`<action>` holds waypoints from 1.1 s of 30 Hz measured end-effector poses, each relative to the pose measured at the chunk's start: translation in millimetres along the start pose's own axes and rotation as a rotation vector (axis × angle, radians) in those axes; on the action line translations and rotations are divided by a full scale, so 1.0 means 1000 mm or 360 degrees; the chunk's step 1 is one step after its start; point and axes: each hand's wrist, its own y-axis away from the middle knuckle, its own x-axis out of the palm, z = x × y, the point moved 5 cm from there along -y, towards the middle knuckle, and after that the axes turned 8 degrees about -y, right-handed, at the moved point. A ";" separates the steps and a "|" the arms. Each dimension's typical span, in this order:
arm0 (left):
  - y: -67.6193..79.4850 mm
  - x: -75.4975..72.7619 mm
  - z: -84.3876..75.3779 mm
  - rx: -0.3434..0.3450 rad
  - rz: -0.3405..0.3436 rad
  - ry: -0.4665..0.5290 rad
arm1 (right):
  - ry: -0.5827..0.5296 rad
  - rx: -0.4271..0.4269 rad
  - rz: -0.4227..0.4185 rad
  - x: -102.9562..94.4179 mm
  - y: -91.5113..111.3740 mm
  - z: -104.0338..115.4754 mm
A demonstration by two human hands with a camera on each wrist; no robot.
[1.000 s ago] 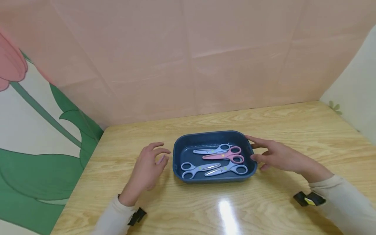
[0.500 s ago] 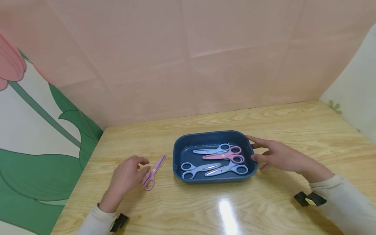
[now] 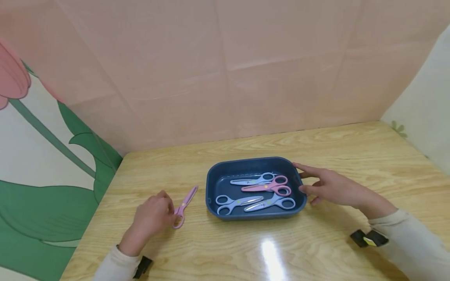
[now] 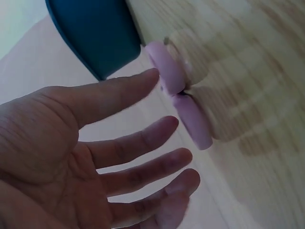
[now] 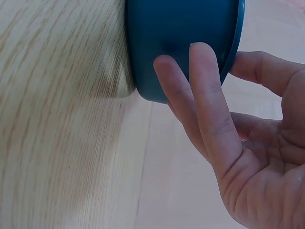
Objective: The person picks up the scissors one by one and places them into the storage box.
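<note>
Pink scissors lie on the table to the left of a dark blue tray. My left hand is at their handles, fingertips over the finger loops in the head view. In the left wrist view the thumb tip is right at a pink handle, and the relaxed fingers are spread with a gap to the thumb. My right hand holds the tray's right end, thumb over the rim and other fingers against the outer wall. Inside the tray lie pink scissors and several light blue scissors.
A wooden table carries everything. Behind it hangs a pinkish sheet. A flower-patterned panel stands at the left and a pale wall at the right.
My left hand has drawn back left from beside the tray, and the pink scissors now show on the table. Its fingers have since lowered onto the handles. The right hand stays put.
</note>
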 end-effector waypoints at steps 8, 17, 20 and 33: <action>-0.002 0.006 0.003 -0.0023 0.0051 -0.0024 | 0.0032 0.0028 -0.0013 0.000 -0.002 0.001; -0.006 0.011 0.008 -0.0015 0.0059 0.0044 | 0.0020 0.0014 -0.0004 0.000 -0.001 0.002; -0.007 0.011 0.009 -0.0014 0.0041 0.0055 | 0.0017 0.0013 -0.0004 0.001 -0.001 0.001; -0.010 0.011 0.003 0.0152 -0.0085 0.0063 | 0.0029 -0.0005 -0.0006 0.000 -0.001 0.000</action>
